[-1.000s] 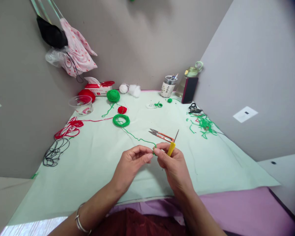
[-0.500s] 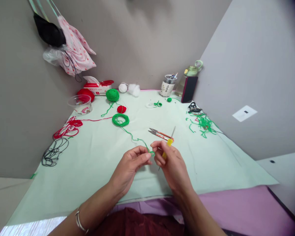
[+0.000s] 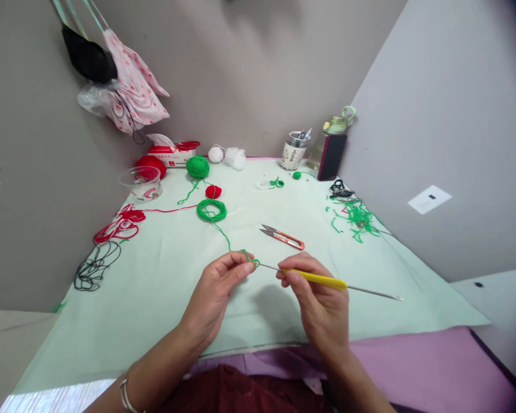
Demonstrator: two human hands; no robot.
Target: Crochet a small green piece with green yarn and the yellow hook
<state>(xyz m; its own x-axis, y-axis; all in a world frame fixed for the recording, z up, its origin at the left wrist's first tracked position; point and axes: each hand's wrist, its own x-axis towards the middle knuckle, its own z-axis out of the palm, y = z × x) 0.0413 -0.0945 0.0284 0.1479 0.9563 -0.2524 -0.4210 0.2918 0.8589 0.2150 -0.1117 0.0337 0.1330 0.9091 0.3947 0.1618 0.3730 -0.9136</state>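
Observation:
My left hand (image 3: 219, 289) pinches a small loop of green yarn (image 3: 255, 262) between thumb and fingers. From there the strand runs up to a green yarn coil (image 3: 211, 210) lying on the table. My right hand (image 3: 320, 295) is closed round the yellow handle of a double-ended crochet hook (image 3: 327, 280), held like a pen. One metal tip of the hook meets the green loop at my left fingertips; the other end points out to the right. Just beyond my hands lie orange-handled thread snips (image 3: 282, 236) with their blades apart.
Green (image 3: 197, 167) and red (image 3: 213, 191) yarn balls, a plastic tub (image 3: 141, 186) and a tissue box (image 3: 172, 156) stand back left. Red yarn (image 3: 120, 223) and black cord (image 3: 95, 267) lie left. A pen cup (image 3: 294, 152), phone (image 3: 332, 158) and green scraps (image 3: 359, 218) are right.
The crochet hook has swung from upright to nearly level, its tip now at the green loop. My left hand has shifted slightly left with the yarn; my right hand has moved a little right.

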